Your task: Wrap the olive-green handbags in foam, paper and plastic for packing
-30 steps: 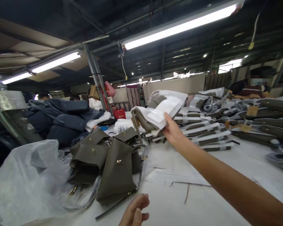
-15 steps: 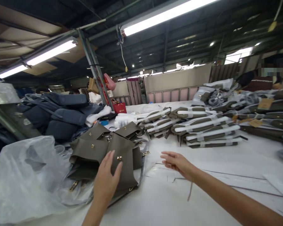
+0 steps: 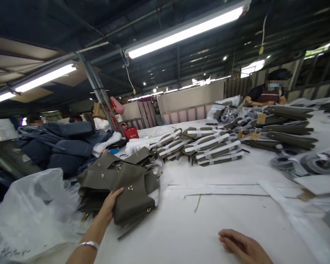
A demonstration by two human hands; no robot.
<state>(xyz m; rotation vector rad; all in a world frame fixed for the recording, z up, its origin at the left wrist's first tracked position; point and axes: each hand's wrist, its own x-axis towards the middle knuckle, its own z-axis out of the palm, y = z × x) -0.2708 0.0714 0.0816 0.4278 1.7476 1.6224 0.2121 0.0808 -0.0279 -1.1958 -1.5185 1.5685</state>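
Observation:
My left hand [image 3: 109, 206] grips the left edge of an olive-green leather bag [image 3: 132, 200] with small gold studs, which lies on top of a pile of similar bags [image 3: 99, 179] on the white table [image 3: 209, 216]. A silver bracelet sits on that wrist. My right hand [image 3: 242, 245] rests low on the table at the bottom right, fingers loosely spread, holding nothing.
A crumpled clear plastic sheet [image 3: 33, 209] lies at the left. Rows of paper-wrapped olive bags [image 3: 209, 146] fill the middle of the table; flat olive pieces [image 3: 286, 128] and coiled straps [image 3: 310, 163] lie at the right. Dark blue bags [image 3: 63, 143] are stacked at the back left. A person [image 3: 269, 93] sits beyond.
My right hand let go of a wrapped bag onto the stack and drew back to the table's near edge. My left hand reached forward and took hold of the top olive bag.

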